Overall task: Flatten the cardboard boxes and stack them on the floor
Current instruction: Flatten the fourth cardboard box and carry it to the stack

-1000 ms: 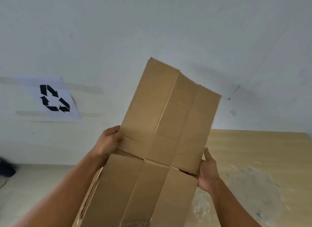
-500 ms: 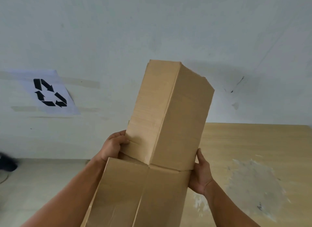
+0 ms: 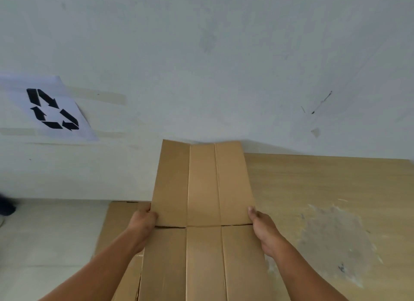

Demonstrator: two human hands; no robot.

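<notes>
Cardboard pieces: two were visible, one flattened box (image 3: 202, 200) in the hands and one flat cardboard sheet (image 3: 118, 222) under it, beyond the left hand.
Hands: two, both bare.
Left hand (image 3: 143, 222): it gripped the left edge of the flattened box at the cross fold, with the fingers curled around the edge.
Right hand (image 3: 263, 226): it grasped the right edge at the same fold, thumb (image 3: 251, 211) on top.
Arms: both stretched forward, nearly parallel.
Flattened box: it lay between the two hands, and its far panels rose beyond them toward the wall (image 3: 201, 54).
Wooden board (image 3: 324, 200): one, on the outer side of the right hand.
Recycling sign (image 3: 52, 109): one, far beyond the left hand, on the wall.
</notes>
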